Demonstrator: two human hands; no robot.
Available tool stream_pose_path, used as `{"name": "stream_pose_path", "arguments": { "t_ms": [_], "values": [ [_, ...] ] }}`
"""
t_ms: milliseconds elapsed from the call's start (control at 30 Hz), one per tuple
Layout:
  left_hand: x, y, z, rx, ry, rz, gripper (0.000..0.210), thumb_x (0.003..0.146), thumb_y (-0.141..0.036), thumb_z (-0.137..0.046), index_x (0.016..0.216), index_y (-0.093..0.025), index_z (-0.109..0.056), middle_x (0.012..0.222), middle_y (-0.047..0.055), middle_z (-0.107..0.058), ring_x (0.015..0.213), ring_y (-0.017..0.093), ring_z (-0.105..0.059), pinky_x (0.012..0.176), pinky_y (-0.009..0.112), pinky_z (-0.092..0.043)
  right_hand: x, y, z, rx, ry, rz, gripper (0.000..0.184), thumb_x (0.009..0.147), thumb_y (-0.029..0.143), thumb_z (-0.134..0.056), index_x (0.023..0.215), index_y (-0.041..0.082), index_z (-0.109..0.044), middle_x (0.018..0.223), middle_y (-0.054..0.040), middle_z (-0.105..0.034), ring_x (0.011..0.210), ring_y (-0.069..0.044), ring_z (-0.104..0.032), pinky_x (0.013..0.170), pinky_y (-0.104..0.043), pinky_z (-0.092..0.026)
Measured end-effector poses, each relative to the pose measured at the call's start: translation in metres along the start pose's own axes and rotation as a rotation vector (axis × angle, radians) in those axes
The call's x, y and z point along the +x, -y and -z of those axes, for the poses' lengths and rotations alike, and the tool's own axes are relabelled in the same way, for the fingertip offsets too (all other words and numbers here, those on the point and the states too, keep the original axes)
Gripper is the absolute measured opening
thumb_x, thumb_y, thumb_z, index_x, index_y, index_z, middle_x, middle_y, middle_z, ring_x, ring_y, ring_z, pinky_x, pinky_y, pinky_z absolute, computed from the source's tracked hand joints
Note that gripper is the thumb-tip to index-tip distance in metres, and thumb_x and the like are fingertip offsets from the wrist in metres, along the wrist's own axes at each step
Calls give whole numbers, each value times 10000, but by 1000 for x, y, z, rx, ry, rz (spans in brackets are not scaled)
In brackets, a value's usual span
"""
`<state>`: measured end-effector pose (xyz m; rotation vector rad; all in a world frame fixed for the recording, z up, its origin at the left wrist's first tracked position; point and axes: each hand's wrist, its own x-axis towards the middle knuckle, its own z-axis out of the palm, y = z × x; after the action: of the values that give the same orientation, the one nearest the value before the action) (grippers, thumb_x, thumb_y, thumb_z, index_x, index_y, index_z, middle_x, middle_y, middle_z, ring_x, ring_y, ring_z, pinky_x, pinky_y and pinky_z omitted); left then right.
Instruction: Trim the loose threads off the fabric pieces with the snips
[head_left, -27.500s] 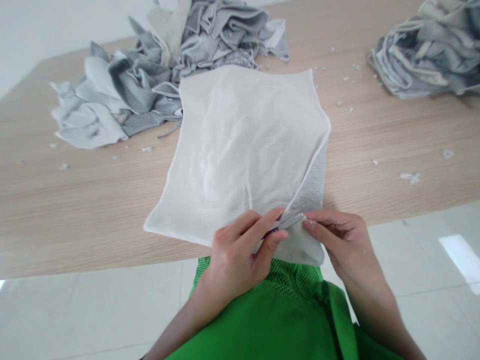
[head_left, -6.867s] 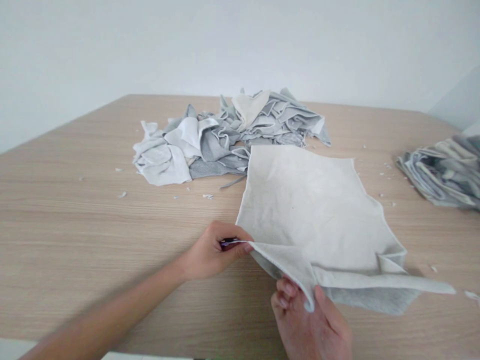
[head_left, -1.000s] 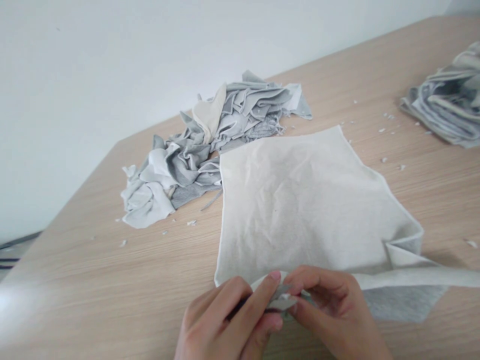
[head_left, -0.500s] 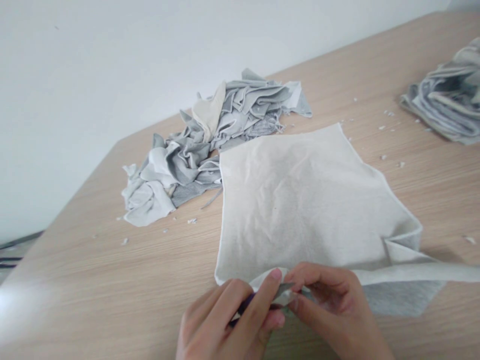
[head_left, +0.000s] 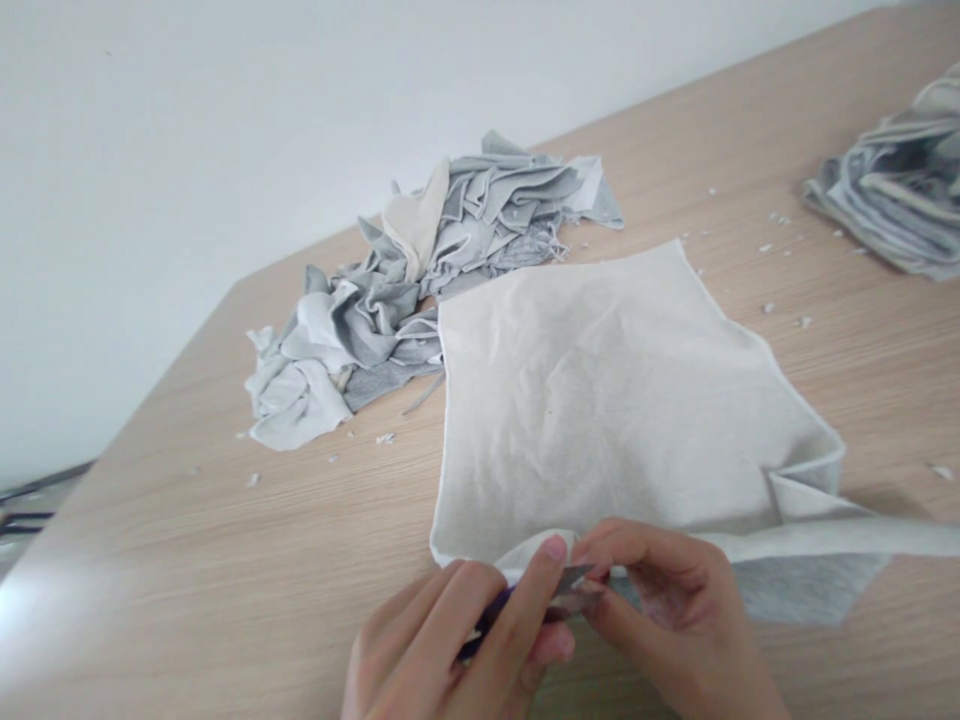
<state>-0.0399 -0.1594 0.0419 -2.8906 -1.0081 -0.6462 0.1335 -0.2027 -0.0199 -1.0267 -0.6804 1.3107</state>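
A light beige cloth piece (head_left: 600, 400) with a pale edge lies flat on the table, its lower right part folded back to show a grey side. At its near edge my left hand (head_left: 442, 640) is closed around small thread snips (head_left: 571, 582). Their dark purple handle is mostly covered by my fingers, and the grey metal blades point right. My right hand (head_left: 667, 610) pinches the cloth's near edge between thumb and index finger, right at the blade tips. The exact spot between the blades is partly hidden.
A loose heap of grey, white and beige fabric scraps (head_left: 375, 310) lies behind the cloth to the left. A folded stack of fabric (head_left: 892, 190) sits at the far right. Small white bits (head_left: 385, 438) are scattered over the wooden table (head_left: 225, 560). A white wall (head_left: 187, 120) stands behind.
Both hands stay at the cloth's near edge, with only a slight shift of the fingers. The pale bit of cloth by the blades shows less now. The view has tilted slightly.
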Motion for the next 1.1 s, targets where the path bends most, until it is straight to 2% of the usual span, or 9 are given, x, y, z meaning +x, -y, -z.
{"name": "stream_pose_path", "arguments": {
  "t_ms": [100,233,367,600,733,1100],
  "values": [
    [2,1,-1,0,-2,-1,269,1053,-308,-533,1237,-184,-686,702,-29,-602,547,73,-575,499,203,-453,0,-2,3,-32,60,9,92,802,171,-748,795,261,-762,786,18,-762,755,-142,-678,711,-232,-504],
    [2,0,0,-22,4,19,271,1049,-290,-545,1254,-167,-673,757,-10,-628,607,77,-607,546,202,-476,-1,1,0,-19,-21,23,123,771,139,-753,767,262,-762,791,22,-768,767,-140,-682,723,-227,-508],
    [-1,-2,4,-68,-3,60,275,1038,-252,-562,1274,-149,-659,816,10,-636,673,88,-627,591,206,-492,0,6,-4,-16,-17,30,152,766,126,-752,769,276,-777,783,38,-764,761,-118,-682,727,-199,-510],
    [1,3,10,-164,105,115,293,1046,-295,-533,1298,-194,-643,811,-4,-615,641,86,-615,593,202,-518,1,8,-3,-21,7,72,167,778,119,-751,793,280,-794,795,27,-766,757,-119,-694,725,-199,-525],
    [4,7,14,-184,145,109,298,1050,-310,-518,1305,-220,-643,814,-6,-633,652,89,-642,606,187,-540,1,9,-3,-47,3,82,129,774,132,-765,778,258,-793,776,0,-764,745,-144,-695,707,-224,-538],
    [4,9,11,-202,129,58,292,1038,-253,-537,1295,-181,-657,754,-8,-581,598,92,-590,532,206,-500,1,9,-2,-45,20,80,152,771,112,-747,781,260,-780,766,6,-763,753,-150,-701,713,-232,-541]
  ]
}}
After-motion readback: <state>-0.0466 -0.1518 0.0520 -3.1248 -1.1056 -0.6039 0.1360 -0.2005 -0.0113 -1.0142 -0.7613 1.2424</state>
